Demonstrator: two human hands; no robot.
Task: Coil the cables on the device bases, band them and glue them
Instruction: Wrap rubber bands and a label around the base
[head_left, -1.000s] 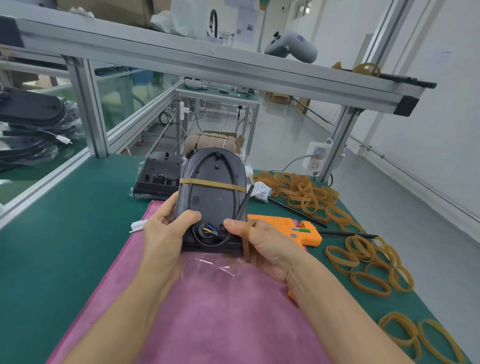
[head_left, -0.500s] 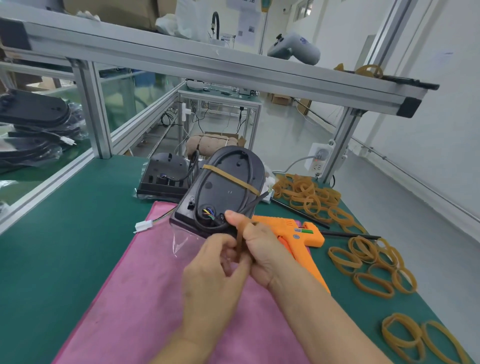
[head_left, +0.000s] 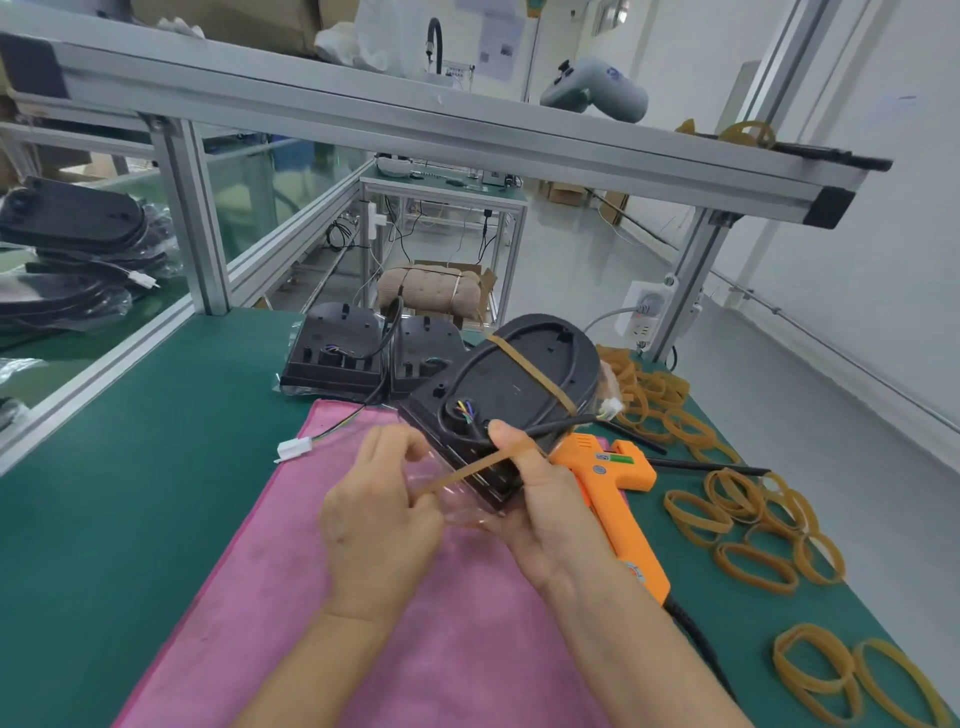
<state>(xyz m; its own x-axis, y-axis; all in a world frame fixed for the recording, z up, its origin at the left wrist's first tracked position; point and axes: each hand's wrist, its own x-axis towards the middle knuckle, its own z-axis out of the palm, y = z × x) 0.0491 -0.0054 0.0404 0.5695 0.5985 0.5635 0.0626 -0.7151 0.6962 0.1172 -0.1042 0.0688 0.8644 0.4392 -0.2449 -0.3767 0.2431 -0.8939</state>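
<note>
Two hands: my right hand (head_left: 545, 499) grips the device base (head_left: 509, 395), thumb pinning a rubber band (head_left: 467, 470); left hand (head_left: 379, 514) pinches its other end, probably stretching it.

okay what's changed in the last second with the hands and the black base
The left hand let go of the device base and now pinches a second rubber band, stretching it leftward from the right hand. The base swung clockwise, held by the right hand alone. The first band and glue gun stayed put.
</note>
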